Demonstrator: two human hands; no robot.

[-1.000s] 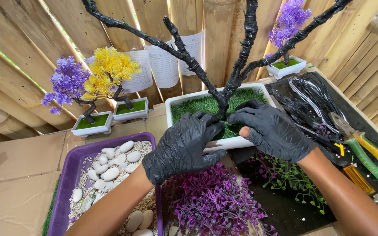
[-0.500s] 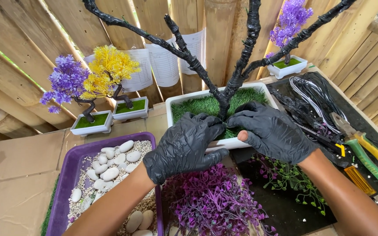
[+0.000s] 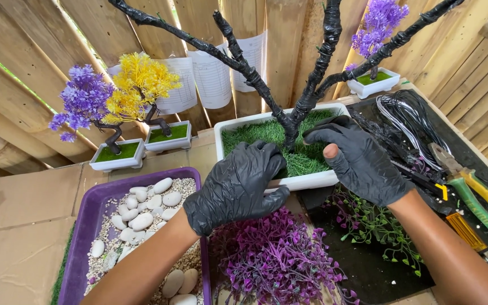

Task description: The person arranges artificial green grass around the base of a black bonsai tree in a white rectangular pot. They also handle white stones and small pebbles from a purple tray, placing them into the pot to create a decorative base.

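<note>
A slatted wooden wall (image 3: 40, 73) backs a cardboard-covered bench (image 3: 18, 226), with paper sheets (image 3: 210, 73) pinned to the slats. The largest thing on it is the white planter (image 3: 306, 182), lined with green turf, from which a bare black tree (image 3: 289, 107) forks upward out of frame. Compared with a second ago, the planter sits in much the same spot, but both gloved hands have settled lower on its near edge. The left hand (image 3: 238, 186) now clamps the rim, thumb under the lip and fingers curled onto the turf. The right hand (image 3: 357, 161) lies spread on the turf just beside the trunk, holding nothing; one fingertip shows bare through a torn glove. This reads as steadying the tree in its bed.

A purple tray (image 3: 91, 214) of white stones lies to the left, and purple foliage (image 3: 278, 265) in front. Three small finished trees (image 3: 114, 107) stand behind. Wire coils (image 3: 408, 121) and pliers (image 3: 470, 192) lie on a black mat at right.
</note>
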